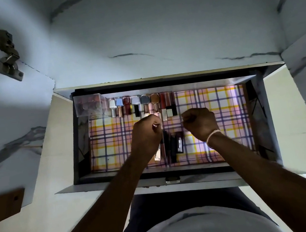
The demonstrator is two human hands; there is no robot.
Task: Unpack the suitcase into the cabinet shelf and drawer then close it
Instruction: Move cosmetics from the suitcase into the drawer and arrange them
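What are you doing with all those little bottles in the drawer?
A person is sorting makeup into an open drawer lined with checked paper. Both hands are over the middle of it: the left hand and the right hand are curled and seem to hold the edges of a clear case with lipsticks in it. Along the back stands a row of small nail polish bottles, with a clear box in the back left corner. The drawer is not shut yet.

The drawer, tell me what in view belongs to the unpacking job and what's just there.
Part of the job:
- drawer with its plaid liner
- row of cosmetics at the back
- clear box in the back left corner
- left hand and right hand, over the items lying between them

Just there:
- door hinge
- brown wooden piece
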